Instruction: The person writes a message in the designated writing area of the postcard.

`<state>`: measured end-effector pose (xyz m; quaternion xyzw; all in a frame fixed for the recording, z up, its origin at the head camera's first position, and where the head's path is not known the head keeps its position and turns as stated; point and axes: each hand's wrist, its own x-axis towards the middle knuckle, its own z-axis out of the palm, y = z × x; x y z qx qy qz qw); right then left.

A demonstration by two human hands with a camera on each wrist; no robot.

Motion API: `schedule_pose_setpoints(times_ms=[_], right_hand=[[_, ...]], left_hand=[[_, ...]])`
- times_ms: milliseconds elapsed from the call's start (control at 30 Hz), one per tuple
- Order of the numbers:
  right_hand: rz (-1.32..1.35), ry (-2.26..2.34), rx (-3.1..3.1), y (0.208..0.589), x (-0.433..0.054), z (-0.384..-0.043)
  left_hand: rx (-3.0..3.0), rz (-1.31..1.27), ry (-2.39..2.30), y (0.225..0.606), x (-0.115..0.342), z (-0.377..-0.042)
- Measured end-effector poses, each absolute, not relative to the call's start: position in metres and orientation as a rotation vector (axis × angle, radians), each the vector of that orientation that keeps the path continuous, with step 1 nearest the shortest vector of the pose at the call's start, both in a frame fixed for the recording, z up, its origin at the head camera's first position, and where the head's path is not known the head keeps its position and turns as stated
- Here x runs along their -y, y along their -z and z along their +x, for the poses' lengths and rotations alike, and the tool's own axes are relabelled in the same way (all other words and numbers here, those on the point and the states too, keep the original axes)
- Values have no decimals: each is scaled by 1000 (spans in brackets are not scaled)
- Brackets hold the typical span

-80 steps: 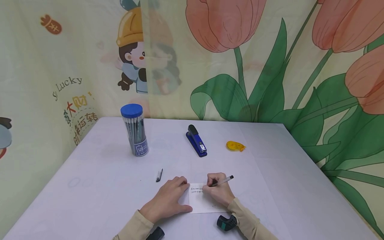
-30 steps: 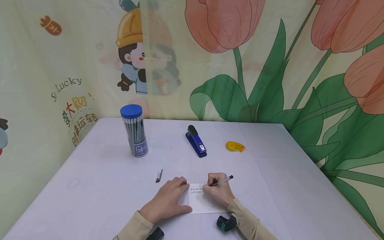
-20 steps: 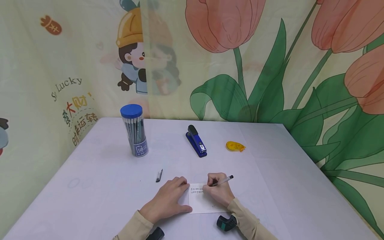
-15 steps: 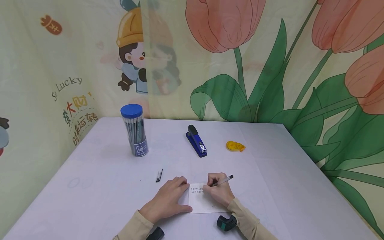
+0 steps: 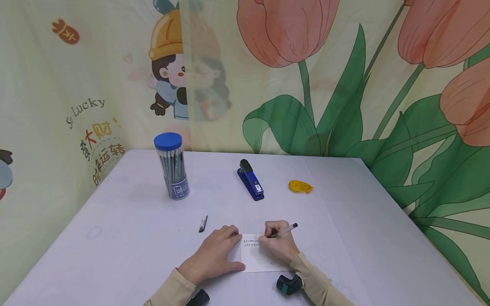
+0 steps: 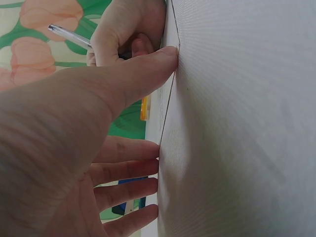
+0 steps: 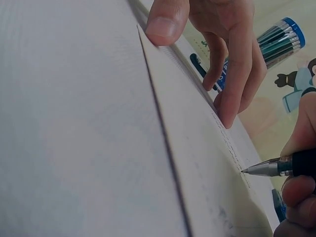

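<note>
My right hand (image 5: 281, 242) grips a clear-barrelled pen (image 5: 285, 230) with a black grip and black end. In the right wrist view the pen's metal tip (image 7: 259, 169) stands right at a line of small handwriting. That writing fills two short rows near the top of a white sheet of paper (image 5: 264, 261), flat on the table. My left hand (image 5: 214, 255) rests at the paper's left edge, thumb at the lower corner and fingertips at the upper one. Its fingers (image 6: 126, 170) are spread and nearly straight in the left wrist view. The right hand covers part of the sheet.
A black pen cap (image 5: 203, 224) lies beyond the left hand. Farther back stand a blue-lidded tub of pencils (image 5: 172, 170), a blue stapler (image 5: 250, 180) and a yellow correction tape (image 5: 300, 186). Printed curtains hang behind the white table (image 5: 115, 238).
Both hands keep nearly the same place throughout. The pen shifts only by tiny amounts in the right hand; the objects on the table have not moved.
</note>
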<state>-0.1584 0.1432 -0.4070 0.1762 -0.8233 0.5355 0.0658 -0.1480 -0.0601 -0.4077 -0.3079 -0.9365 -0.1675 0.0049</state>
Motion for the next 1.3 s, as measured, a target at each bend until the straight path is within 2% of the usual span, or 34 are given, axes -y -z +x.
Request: schedule_pose_setpoints(times_ms=[1300], right_hand=[[530,-1601,2467,407,-144,-158]], left_hand=[[2921,-964,517,409,61,-148]])
